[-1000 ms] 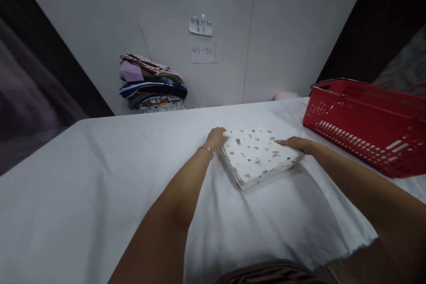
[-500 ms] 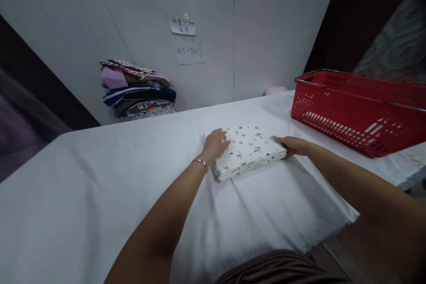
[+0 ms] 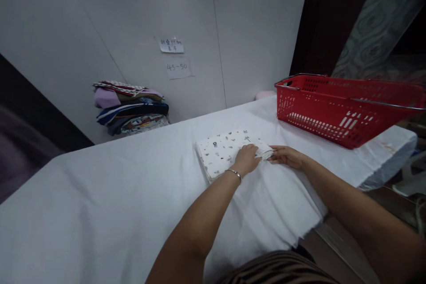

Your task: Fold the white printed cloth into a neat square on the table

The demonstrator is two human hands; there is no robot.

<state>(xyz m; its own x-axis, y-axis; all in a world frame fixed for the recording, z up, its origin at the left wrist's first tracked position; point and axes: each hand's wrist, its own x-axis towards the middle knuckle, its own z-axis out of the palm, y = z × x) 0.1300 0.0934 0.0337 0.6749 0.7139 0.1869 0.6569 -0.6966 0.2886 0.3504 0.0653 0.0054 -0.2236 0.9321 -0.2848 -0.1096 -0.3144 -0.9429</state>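
A folded white cloth with small printed leaves and figures lies in layers on the white-covered table. My left hand, a bracelet at its wrist, reaches across the cloth's front right part. Its fingers are closed at the layered edge. My right hand grips the cloth's right corner from the side, fingers together against the bunched layers. Part of the cloth's front edge is hidden behind my left hand and forearm.
A red plastic basket with metal handles stands at the right of the table. Several folded textiles are stacked beyond the far edge, by the wall. Two paper notes hang on the wall. Something pink shows at the back edge.
My left hand has moved from the cloth's left side across to its right part. My right hand remains at the right corner, where the layers now look bunched. The view has shifted slightly.
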